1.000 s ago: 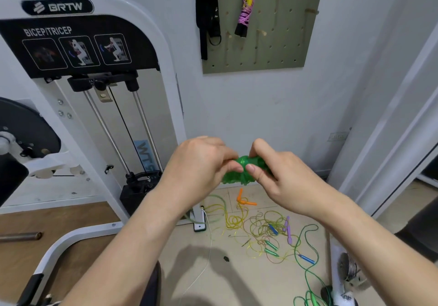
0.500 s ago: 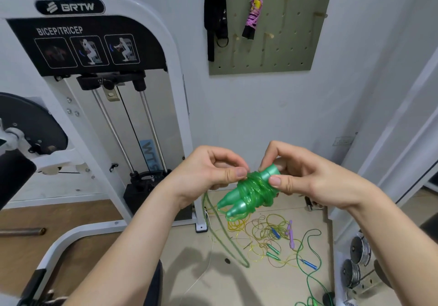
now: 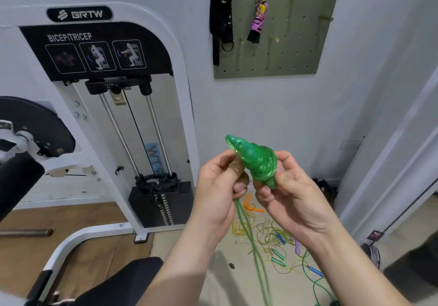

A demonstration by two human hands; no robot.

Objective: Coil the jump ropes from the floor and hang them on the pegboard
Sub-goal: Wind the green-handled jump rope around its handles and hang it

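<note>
Wrapping is the step in hand, and it looks nearly finished, so do it tidily. Over at nine o'clock the bicep/tricep machine [image 3: 94, 52] stands out of your way. Your left hand [image 3: 220, 187] is curled round the loose green tail [image 3: 251, 246], which drops toward six o'clock. Feed it with light tension, lay each turn snug against the last, and tuck the end under a turn so nothing springs loose. I'd leave a small loop to catch a peg.

Just to the right, the green jump rope bundle [image 3: 257, 161] sits between both hands. Its handle tips poke toward eleven o'clock and the cord is wound thick round the middle. Your right hand [image 3: 291, 196] pinches that bundle from its three o'clock side, thumb on the wraps, fingers cupped under the lower end. Both palms are turned toward you, and the forearms rise from the bottom edge.

Up at twelve o'clock the pegboard [image 3: 284, 66] carries a pink coiled rope [image 3: 258, 19], with free pegs [image 3: 275, 39] to its right. Down at five o'clock more tangled ropes [image 3: 272, 237] lie on the floor [image 3: 227, 286].
</note>
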